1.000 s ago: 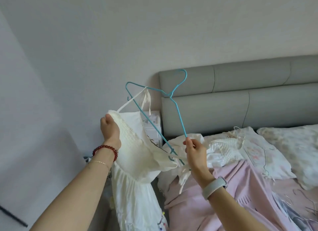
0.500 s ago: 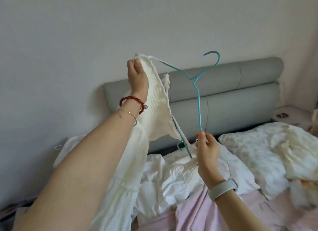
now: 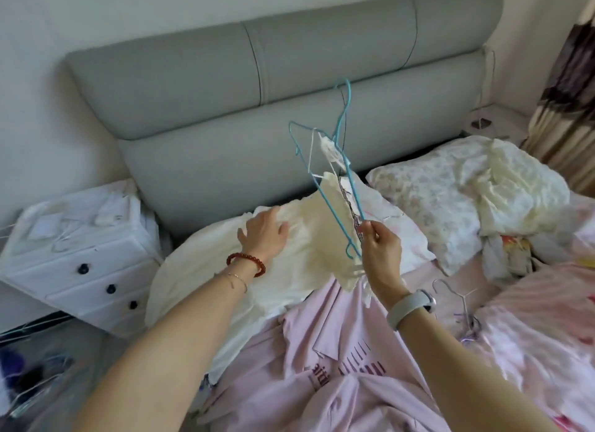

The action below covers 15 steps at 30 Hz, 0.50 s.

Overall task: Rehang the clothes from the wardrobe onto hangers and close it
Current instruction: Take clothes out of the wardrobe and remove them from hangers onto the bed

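A white chest of drawers (image 3: 80,264) stands left of the bed (image 3: 370,383), where the left hand (image 3: 264,235) rests spread fingers on the white dress (image 3: 283,264), while the right hand (image 3: 381,254) pinches the blue hanger (image 3: 325,193) threaded through the dress's straps, above a pink garment (image 3: 338,351).

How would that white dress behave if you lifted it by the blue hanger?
Probably floppy: the white dress lies crumpled on the bed, sagging off the blue hanger. Likely light, since the right hand holds the hanger by a fingertip pinch. Its thin straps might slip off.
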{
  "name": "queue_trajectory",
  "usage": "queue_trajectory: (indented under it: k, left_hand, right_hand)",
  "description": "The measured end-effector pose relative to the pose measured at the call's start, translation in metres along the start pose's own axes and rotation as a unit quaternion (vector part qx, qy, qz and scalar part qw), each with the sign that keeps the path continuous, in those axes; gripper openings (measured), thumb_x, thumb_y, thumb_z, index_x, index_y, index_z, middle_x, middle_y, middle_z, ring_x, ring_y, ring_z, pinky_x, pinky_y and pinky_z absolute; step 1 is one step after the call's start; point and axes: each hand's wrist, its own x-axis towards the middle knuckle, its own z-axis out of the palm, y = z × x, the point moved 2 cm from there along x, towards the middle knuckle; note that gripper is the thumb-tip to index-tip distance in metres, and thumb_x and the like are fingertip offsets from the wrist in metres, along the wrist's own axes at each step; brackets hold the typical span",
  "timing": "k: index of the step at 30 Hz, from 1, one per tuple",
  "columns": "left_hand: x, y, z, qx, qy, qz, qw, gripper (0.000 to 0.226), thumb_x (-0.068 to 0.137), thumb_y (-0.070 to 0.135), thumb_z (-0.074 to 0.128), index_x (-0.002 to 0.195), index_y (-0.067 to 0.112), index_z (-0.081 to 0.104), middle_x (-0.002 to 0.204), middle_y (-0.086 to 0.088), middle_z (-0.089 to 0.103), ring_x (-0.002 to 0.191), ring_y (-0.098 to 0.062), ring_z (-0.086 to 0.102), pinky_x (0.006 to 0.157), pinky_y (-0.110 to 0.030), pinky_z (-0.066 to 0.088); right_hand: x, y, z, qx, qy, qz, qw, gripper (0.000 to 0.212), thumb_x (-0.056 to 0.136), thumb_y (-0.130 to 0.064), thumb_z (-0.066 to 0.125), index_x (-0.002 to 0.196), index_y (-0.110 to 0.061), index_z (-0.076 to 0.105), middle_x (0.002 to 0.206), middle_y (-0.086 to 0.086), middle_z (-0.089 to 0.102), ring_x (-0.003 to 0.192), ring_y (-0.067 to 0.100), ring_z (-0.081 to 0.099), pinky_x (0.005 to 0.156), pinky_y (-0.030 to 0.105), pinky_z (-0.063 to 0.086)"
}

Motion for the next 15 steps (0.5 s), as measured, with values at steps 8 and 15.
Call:
queue_trajectory:
  k: [8,15]
  left_hand:
    - [-0.057,-0.107,0.076,0.12,-0.2,-0.062,0.97,0.057,0.098,0.046,0.023,0.145,0.037,-0.007,0.156,0.004,-0.013,0.143,-0.028,-0.009,0.113,-0.055,0.001]
    - [-0.066,-0.122,0.092,0.082,-0.216,-0.059,0.971,0.058,0.097,0.046,0.027,0.145,0.038,-0.004,0.156,0.003,-0.014,0.143,-0.028,-0.009,0.112,-0.054,0.005]
  right_hand:
    - [0.011,0.067,0.049,0.102,-0.078,0.252,0.959,0.028,0.093,-0.013,0.043,0.074,-0.009,0.064,0.051,0.001,0.039,0.035,0.004,0.036,0.035,0.014,0.029]
    - [0.009,0.132,0.074,-0.128,-0.209,0.204,0.948,0.023,0.092,-0.002,0.029,0.088,-0.009,0.05,0.085,0.015,0.046,0.067,0.022,0.041,0.049,0.022,0.036]
